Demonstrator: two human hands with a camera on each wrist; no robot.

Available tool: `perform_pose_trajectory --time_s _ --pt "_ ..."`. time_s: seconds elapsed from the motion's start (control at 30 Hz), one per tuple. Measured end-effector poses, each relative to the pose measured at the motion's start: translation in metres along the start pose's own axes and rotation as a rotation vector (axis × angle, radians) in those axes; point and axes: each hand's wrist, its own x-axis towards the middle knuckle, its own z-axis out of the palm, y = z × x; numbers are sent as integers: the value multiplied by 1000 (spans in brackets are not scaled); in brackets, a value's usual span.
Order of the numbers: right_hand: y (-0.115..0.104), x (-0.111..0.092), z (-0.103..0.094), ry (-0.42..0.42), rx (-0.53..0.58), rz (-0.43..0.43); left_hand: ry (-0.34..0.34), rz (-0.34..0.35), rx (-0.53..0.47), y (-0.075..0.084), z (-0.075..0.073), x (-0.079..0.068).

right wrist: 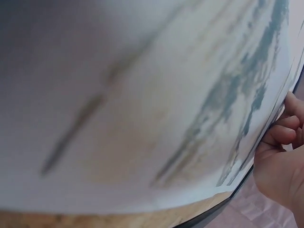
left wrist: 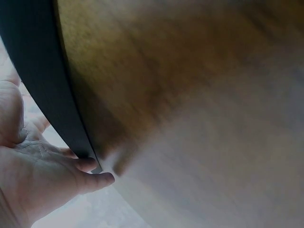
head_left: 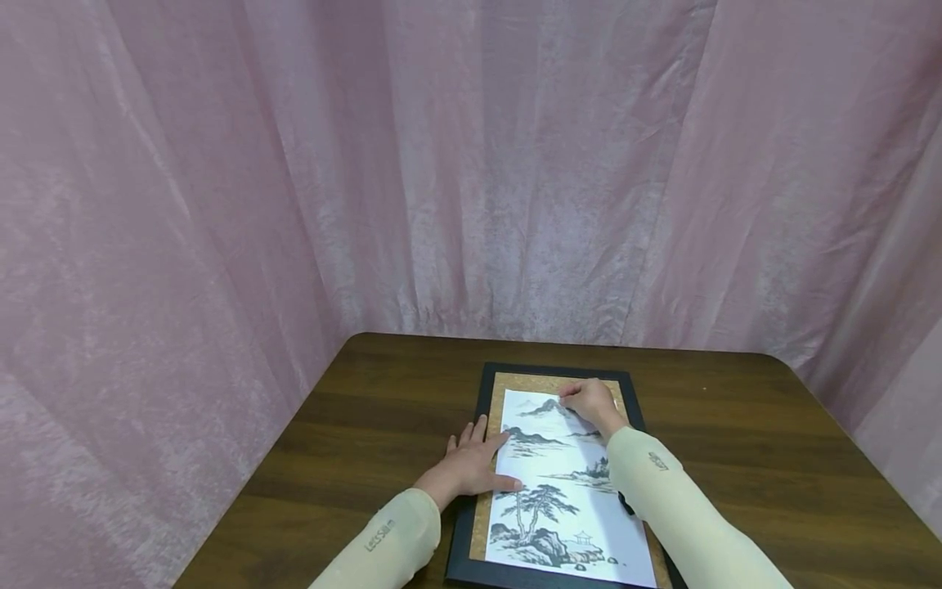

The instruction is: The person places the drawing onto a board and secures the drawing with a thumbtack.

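A white sheet of paper (head_left: 545, 454) printed with an ink landscape of mountains, a pine and a pavilion lies on a black-framed cork board (head_left: 482, 507). My left hand (head_left: 471, 466) spreads over the left edge of board and paper, its thumb and index finger on the sheet. In the left wrist view, fingers of the left hand (left wrist: 52, 166) reach past the black frame (left wrist: 42, 71). Near the paper's top, the bent fingers of my right hand (head_left: 590, 402) come together on the sheet. The right wrist view shows that hand (right wrist: 282, 156) curled at the paper (right wrist: 142, 118); anything between its fingertips is hidden.
The board lies on a dark brown wooden table (head_left: 397, 393) with rounded far corners. Pink velvet curtains (head_left: 515, 164) hang behind and at both sides of it. A small dark object (head_left: 625, 504) shows beside the right sleeve, partly covered.
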Motion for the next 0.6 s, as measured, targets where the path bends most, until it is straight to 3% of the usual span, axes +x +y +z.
perform_pose_trajectory --time_s 0.6 --pt "-5 -4 -1 1 -2 3 4 -1 10 0 -1 -1"
